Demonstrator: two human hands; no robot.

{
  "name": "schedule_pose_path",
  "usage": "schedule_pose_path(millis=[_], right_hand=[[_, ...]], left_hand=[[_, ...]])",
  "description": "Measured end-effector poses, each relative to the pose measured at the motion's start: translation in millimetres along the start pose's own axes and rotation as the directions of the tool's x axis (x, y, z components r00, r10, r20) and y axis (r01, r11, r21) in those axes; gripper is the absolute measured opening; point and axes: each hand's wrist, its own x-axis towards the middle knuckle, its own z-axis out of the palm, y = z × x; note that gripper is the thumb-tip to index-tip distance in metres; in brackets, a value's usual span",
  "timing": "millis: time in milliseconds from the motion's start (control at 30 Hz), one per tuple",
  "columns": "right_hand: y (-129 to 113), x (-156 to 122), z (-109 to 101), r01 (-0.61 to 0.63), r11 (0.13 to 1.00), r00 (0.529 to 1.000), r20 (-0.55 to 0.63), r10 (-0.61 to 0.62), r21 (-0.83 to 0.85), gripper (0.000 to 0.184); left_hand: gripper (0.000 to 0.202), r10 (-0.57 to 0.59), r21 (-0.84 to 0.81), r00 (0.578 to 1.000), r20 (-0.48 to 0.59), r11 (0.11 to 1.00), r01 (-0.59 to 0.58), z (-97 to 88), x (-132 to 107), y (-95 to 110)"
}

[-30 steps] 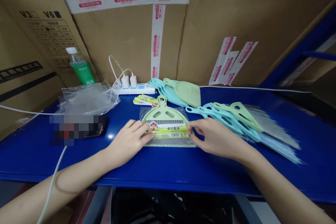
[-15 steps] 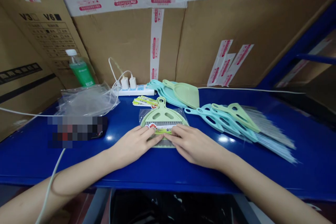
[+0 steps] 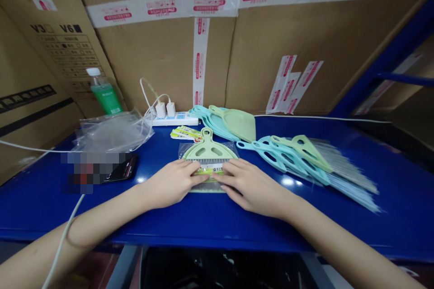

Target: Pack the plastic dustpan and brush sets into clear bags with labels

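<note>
A small green dustpan set [image 3: 209, 149] in a clear bag lies on the blue table [image 3: 217, 221], with a printed label across its lower part. My left hand [image 3: 172, 183] lies flat on the left of that label, fingers stretched out and pressing down. My right hand [image 3: 249, 184] rests flat on the right half of the label, its fingertips almost meeting those of the left. Neither hand grips anything. The label is mostly hidden beneath my fingers.
Stacked dustpans [image 3: 230, 121] lie behind, several small brushes [image 3: 298, 156] to the right. Spare labels [image 3: 185, 133], a power strip [image 3: 171, 119], clear bags [image 3: 111, 132], a green bottle [image 3: 103, 92] and a dark phone [image 3: 122, 169] sit left. Cardboard boxes [image 3: 271, 49] wall the back.
My hands have slid from the two ends of the label toward its middle and now press flat on it, covering most of it.
</note>
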Motion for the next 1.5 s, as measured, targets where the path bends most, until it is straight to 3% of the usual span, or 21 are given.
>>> schedule_pose_path(millis=[400,567,800,1033,1233,1500], right_hand=[[14,-7,-14,-0.039,0.999,0.999,-0.007,0.04,0.03,0.029],[20,-11,-22,-0.1,0.991,0.992,0.092,0.092,0.093,0.03],[31,-19,-29,-0.17,0.964,0.974,0.185,0.133,0.205,0.038],[36,-22,-29,-0.222,0.94,0.97,0.158,0.186,0.26,0.056],[42,-21,-26,-0.234,0.923,0.971,0.121,0.206,0.306,0.045],[41,-18,-23,-0.285,0.907,0.955,0.178,0.239,0.31,0.037]], left_hand=[[0.03,-0.028,0.021,0.995,-0.098,0.999,0.03,-1.0,-6,-4],[0.032,-0.092,-0.053,0.989,-0.115,0.995,0.086,-2.3,-12,-10],[0.038,-0.192,-0.192,0.979,-0.066,0.966,0.176,-5.9,-18,-16],[0.042,-0.241,-0.218,0.97,0.029,0.946,0.242,-12.9,-22,-22],[0.043,-0.259,-0.211,0.964,0.054,0.941,0.265,-15.2,-23,-25],[0.037,-0.198,-0.256,0.98,0.008,0.947,0.193,-14.2,-24,-26]])
